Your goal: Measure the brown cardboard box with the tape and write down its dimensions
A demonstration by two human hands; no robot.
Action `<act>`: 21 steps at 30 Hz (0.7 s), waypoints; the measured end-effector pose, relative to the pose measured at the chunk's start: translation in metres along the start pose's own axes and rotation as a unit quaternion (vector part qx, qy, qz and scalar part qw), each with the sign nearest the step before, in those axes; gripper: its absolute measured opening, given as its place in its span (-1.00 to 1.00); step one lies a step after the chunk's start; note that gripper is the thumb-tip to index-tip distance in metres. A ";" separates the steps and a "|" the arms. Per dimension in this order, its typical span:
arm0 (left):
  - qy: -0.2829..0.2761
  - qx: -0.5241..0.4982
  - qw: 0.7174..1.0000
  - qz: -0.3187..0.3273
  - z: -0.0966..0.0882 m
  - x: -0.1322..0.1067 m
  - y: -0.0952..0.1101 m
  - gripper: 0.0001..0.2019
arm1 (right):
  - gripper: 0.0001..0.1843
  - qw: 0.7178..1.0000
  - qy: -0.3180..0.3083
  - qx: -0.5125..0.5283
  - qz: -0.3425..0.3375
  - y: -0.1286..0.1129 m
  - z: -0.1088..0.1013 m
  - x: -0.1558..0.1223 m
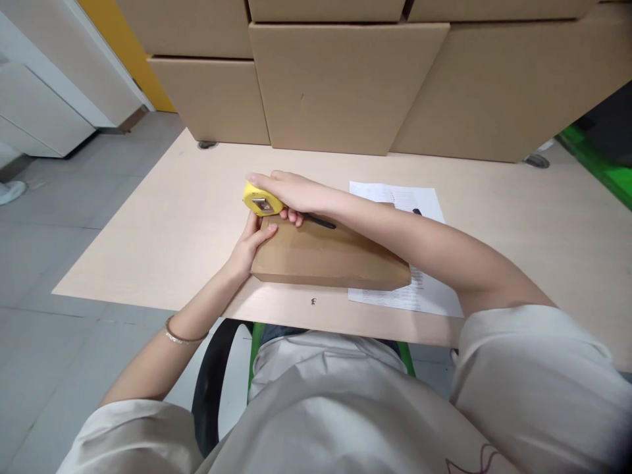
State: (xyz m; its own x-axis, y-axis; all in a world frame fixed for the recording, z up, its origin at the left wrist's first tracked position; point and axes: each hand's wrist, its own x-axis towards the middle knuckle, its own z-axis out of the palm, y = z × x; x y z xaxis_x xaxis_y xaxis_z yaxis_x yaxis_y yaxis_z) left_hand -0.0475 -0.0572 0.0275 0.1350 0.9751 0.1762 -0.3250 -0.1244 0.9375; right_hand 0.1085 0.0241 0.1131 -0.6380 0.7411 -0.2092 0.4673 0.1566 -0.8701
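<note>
A brown cardboard box [330, 257] lies on the pale desk in front of me. My left hand [251, 243] grips its left end, thumb on top and fingers behind the edge. Just above that same end, my right hand [289, 192] is closed around a yellow tape measure [263, 201], and its forearm crosses over the box. A black strap [320, 221] trails from the right hand across the box's top. I cannot see the tape measure's blade clearly.
Printed paper [429, 289] lies partly under the box, with a small black object [417, 212] near its top. Large cardboard boxes [340, 85] are stacked along the back of the desk [143, 237]. A black chair armrest [212, 382] stands below the front edge.
</note>
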 end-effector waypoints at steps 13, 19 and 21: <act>0.057 0.170 0.972 -0.152 -0.016 -0.005 0.013 0.09 | -0.45 0.982 0.172 0.046 0.068 0.066 -0.090 -0.141; 0.063 0.186 0.969 -0.149 -0.017 -0.005 0.013 0.06 | -0.50 0.960 0.249 0.072 0.102 0.113 -0.106 -0.185; 0.065 0.184 0.968 -0.159 -0.016 -0.006 0.014 0.04 | -0.48 0.954 0.270 0.084 0.099 0.123 -0.102 -0.182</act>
State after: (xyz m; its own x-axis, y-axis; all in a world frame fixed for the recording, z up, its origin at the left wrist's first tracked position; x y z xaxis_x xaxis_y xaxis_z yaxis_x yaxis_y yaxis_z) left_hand -0.0681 -0.0613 0.0342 0.0468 0.9868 -0.1552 0.0729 0.1515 0.9858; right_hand 0.3442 -0.0249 0.0898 -0.1180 0.9807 -0.1562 0.4115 -0.0948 -0.9065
